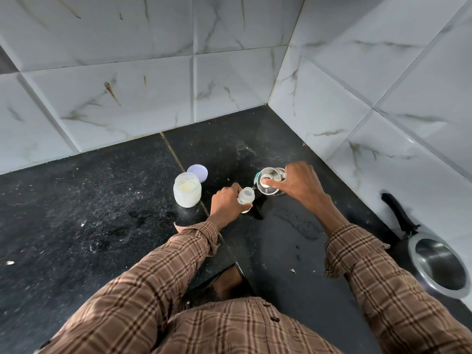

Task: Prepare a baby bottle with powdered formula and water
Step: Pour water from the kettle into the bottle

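Water jug tipped toward the baby bottle point(246, 198) on the black counter point(102, 200), as I see it from the head camera.

My left hand point(226, 200) wraps the baby bottle, fingers curled round its body, mouth open upward; the bottle is just in front of the counter's joint line. My right hand point(297, 183) grips the steel jug point(270, 181) just to the right of the bottle, fingers curled round its far side, thumb pressed on the lid knob; the jug's spout touches or nearly touches the bottle's rim, I cannot tell which. Left of the bottle stands the open formula jar point(187, 191), holding pale powder; its lilac lid point(198, 172) lies behind it. A steel pan point(439, 267) sits well to the right of the bottle.
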